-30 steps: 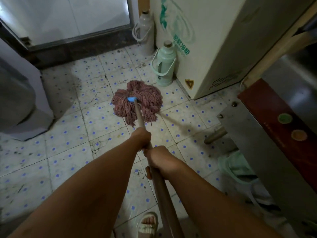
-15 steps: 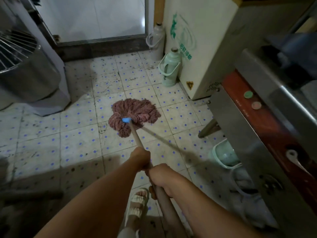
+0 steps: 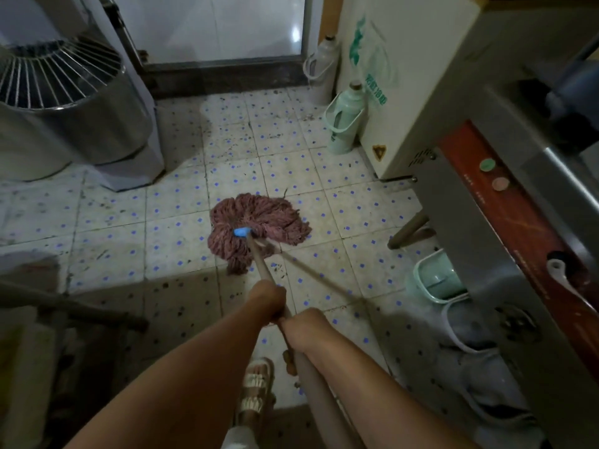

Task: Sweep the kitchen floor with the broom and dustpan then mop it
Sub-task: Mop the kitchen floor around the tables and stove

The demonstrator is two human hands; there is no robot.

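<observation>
Commercial kitchen: steel dough mixer [image 3: 74,102] with wire guard; white freezer [image 3: 405,76]; thermos flasks [image 3: 345,121]; tiled floor [image 3: 162,228].

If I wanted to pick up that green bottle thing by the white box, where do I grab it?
Grab the loop handle on the green flask, probably from its left, floor-facing side. The flask stands upright with the white cabinet close behind and a white flask beyond it, so the open tiled floor gives your hand the clearest way in.
</observation>
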